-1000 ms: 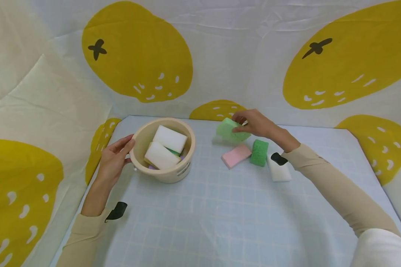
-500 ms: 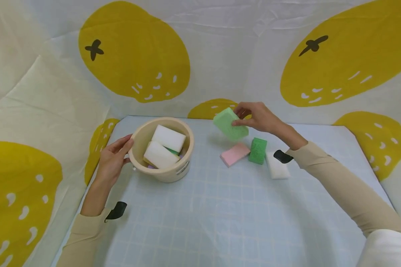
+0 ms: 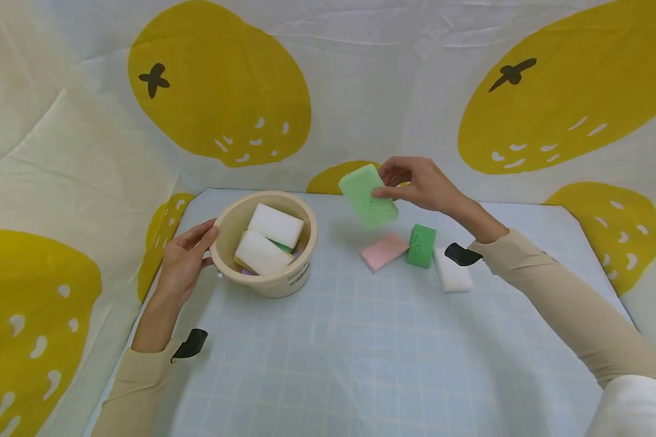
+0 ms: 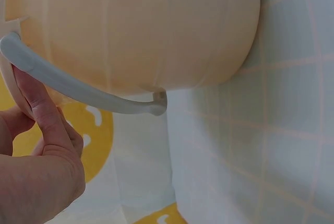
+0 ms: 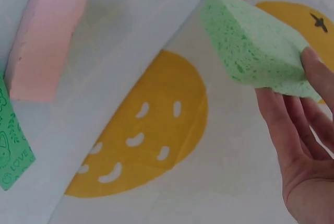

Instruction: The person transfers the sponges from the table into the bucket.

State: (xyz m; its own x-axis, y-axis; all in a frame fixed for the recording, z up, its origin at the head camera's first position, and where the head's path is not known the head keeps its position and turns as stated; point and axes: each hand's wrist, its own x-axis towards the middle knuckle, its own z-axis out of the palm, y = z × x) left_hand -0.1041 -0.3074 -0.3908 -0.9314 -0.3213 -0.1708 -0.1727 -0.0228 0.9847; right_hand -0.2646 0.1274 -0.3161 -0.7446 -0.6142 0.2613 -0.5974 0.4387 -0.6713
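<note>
My right hand (image 3: pixel 418 182) pinches a light green sponge (image 3: pixel 367 195) between thumb and fingers, lifted above the back of the table. In the right wrist view the porous sponge (image 5: pixel 255 46) is tilted in the fingers. My left hand (image 3: pixel 183 261) grips the left rim of a cream bucket (image 3: pixel 297 276), thumb at the rim and fingers outside. The left wrist view shows that hand (image 4: pixel 47 135) beside the bucket's grey handle (image 4: pixel 83 88). Inside the bucket lie white sponges (image 3: pixel 276 226), with some green, yellow and purple showing beneath.
A pink sponge (image 3: pixel 384 252), a dark green sponge (image 3: pixel 421 246) and a white sponge (image 3: pixel 452 271) lie in a row on the table (image 3: pixel 328 352), right of the bucket. A fabric wall (image 3: pixel 382 79) with yellow fruit prints rises behind.
The right hand has raised the light green sponge off the table and turned it more upright, moving slightly left. The left hand keeps its grip on the bucket.
</note>
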